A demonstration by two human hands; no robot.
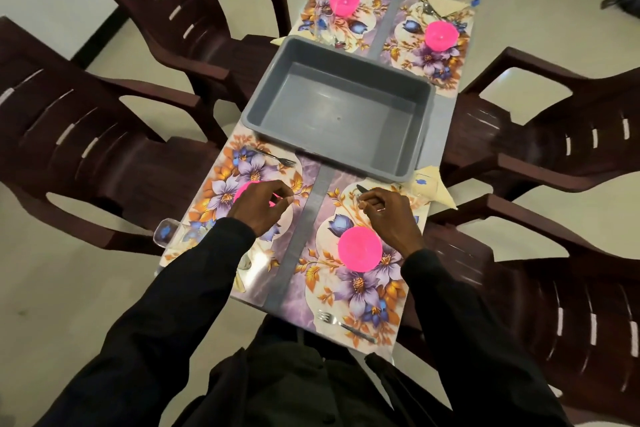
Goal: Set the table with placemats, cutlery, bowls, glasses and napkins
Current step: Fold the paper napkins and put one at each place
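Gripping the knife [361,188] in my right hand [391,218], blade aimed far-left beyond the near-right bowl [360,248]; left hand [261,206] curled, contents unclear.

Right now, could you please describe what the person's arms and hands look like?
Both arms are covered by long, loose black sleeves, the left sleeve and the right sleeve, which end at the wrists. The left hand and right hand are bare, with no gloves or watch visible.
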